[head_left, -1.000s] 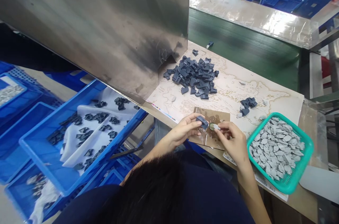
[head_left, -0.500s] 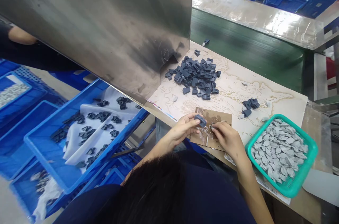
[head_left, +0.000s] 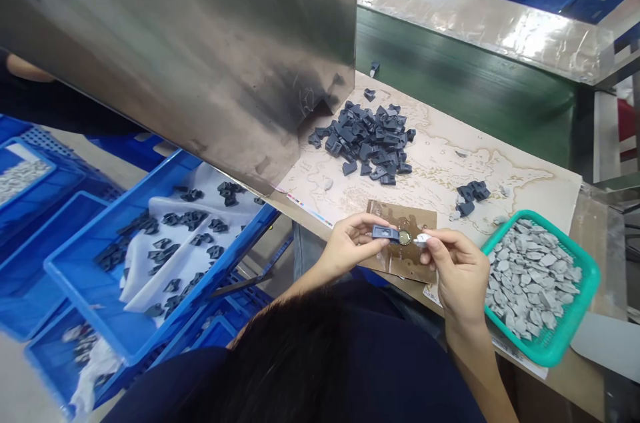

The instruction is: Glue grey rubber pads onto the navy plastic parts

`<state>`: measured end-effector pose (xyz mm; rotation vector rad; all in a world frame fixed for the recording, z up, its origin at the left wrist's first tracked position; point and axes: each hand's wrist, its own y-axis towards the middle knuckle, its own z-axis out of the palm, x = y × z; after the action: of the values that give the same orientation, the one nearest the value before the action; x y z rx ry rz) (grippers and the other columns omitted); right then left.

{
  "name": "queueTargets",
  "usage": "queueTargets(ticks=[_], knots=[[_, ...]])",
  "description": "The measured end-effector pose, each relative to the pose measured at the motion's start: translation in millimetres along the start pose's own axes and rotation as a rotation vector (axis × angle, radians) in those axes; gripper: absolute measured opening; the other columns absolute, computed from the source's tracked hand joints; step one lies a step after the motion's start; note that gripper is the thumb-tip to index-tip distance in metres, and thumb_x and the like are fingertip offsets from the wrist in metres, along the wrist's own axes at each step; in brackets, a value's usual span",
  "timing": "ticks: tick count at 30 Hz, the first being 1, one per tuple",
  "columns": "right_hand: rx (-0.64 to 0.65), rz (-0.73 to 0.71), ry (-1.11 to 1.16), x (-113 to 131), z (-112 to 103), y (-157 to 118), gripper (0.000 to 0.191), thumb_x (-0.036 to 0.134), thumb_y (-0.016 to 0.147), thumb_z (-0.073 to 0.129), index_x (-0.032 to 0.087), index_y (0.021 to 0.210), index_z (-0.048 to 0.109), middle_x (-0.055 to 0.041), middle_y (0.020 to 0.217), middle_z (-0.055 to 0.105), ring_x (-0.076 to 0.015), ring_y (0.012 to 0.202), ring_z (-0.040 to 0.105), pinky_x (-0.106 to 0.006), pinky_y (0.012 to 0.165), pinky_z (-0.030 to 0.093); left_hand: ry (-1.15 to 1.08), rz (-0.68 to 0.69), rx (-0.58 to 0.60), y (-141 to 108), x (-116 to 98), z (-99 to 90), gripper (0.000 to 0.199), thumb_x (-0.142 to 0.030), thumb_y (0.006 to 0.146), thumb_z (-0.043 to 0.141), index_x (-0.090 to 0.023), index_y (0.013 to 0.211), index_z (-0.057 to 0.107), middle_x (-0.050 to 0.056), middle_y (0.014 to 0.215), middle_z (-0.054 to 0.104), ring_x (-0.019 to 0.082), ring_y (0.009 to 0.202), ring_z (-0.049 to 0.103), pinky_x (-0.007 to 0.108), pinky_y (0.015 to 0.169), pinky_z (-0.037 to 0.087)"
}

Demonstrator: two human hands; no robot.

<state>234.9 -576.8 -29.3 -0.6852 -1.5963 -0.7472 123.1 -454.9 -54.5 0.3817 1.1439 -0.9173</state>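
My left hand (head_left: 350,241) pinches a dark grey plastic part (head_left: 384,233), shaped like a small block with a recess in its face. In the fingertips of my right hand (head_left: 457,269) is a small whitish chip (head_left: 421,240), just right of the part and apart from it. Between the two, a small round, cap-like thing (head_left: 405,237) lies on a brown piece of cardboard (head_left: 420,215) with wet, shiny blotches. Beyond the cardboard spreads a heap of similar dark parts (head_left: 370,139). At the right, a teal basket (head_left: 591,283) holds many whitish chips (head_left: 535,276).
A few dark parts (head_left: 473,193) lie apart on the map-printed sheet (head_left: 440,163). Behind runs a green belt (head_left: 465,83) with one part on it. A metal panel (head_left: 200,43) stands left. Blue bins (head_left: 95,263) with dark parts on white cloth fill the lower left.
My right hand has lifted off the cardboard and moved right, the whitish chip now showing in its fingers. The left hand has turned the dark part more level. The view shifted slightly.
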Motion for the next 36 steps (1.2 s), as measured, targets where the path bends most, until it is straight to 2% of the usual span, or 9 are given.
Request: queueTargets(ticks=[4, 15, 18, 26, 33, 36], knots=[[-0.03, -0.023, -0.017, 2.7, 5.5, -0.8, 0.019, 0.038, 0.076, 0.072, 0.02, 0.077, 0.07, 0.0006, 0.057, 0.061, -0.0105, 0.046, 0.053, -0.02, 0.042, 0.045, 0.021, -0.014, 0.005, -2.4, -2.3, 0.1, 0.026, -0.022, 0.061, 0.079, -0.015, 0.083, 0.068, 0.007, 0.087, 0.073, 0.018, 0.083, 0.069, 0.024, 0.07, 0.054], [0.025, -0.1, -0.082, 4.7, 9.2, -3.3, 0.009, 0.028, 0.079, 0.068, 0.019, 0.08, 0.07, -0.0027, 0.072, 0.067, -0.0143, 0.059, 0.062, -0.023, 0.052, 0.053, 0.031, 0.007, 0.043, -2.8, -2.1, -0.2, 0.03, -0.027, 0.061, 0.08, -0.014, 0.085, 0.068, 0.007, 0.091, 0.074, 0.019, 0.087, 0.07, 0.025, 0.076, 0.056], [0.042, -0.173, -0.069, 2.9, 7.3, -4.4, 0.004, 0.02, 0.08, 0.067, 0.021, 0.084, 0.069, -0.0019, 0.079, 0.067, -0.0135, 0.067, 0.064, -0.021, 0.057, 0.053, 0.03, 0.029, 0.05, -2.8, -1.5, -1.4, 0.03, -0.029, 0.062, 0.08, -0.014, 0.085, 0.067, 0.007, 0.09, 0.074, 0.018, 0.086, 0.07, 0.024, 0.076, 0.056], [0.154, -0.402, -0.211, 4.3, -2.8, -2.5, 0.017, 0.009, 0.082, 0.064, 0.023, 0.092, 0.066, -0.0037, 0.091, 0.067, -0.0169, 0.086, 0.063, -0.025, 0.063, 0.052, -0.02, 0.041, 0.054, 0.1, 2.5, -5.0, 0.032, -0.031, 0.06, 0.082, -0.014, 0.083, 0.067, 0.005, 0.085, 0.074, 0.016, 0.079, 0.07, 0.023, 0.074, 0.056], [0.204, -0.583, -0.352, 12.3, -5.2, -0.8, 0.02, 0.005, 0.082, 0.063, 0.022, 0.092, 0.065, -0.0038, 0.092, 0.068, -0.0163, 0.087, 0.066, -0.027, 0.074, 0.056, -0.054, -0.035, 0.052, 1.7, 4.7, -3.7, 0.037, -0.035, 0.055, 0.083, -0.015, 0.082, 0.068, 0.005, 0.083, 0.074, 0.016, 0.076, 0.069, 0.023, 0.07, 0.056], [0.23, -0.628, -0.404, 11.8, -8.3, 0.2, 0.019, 0.005, 0.084, 0.061, 0.021, 0.092, 0.064, -0.0051, 0.092, 0.07, -0.0162, 0.085, 0.067, -0.026, 0.073, 0.057, -0.039, -0.069, 0.045, 1.5, 4.5, -4.9, 0.038, -0.036, 0.055, 0.083, -0.014, 0.082, 0.068, 0.005, 0.082, 0.073, 0.016, 0.076, 0.069, 0.024, 0.071, 0.056]])
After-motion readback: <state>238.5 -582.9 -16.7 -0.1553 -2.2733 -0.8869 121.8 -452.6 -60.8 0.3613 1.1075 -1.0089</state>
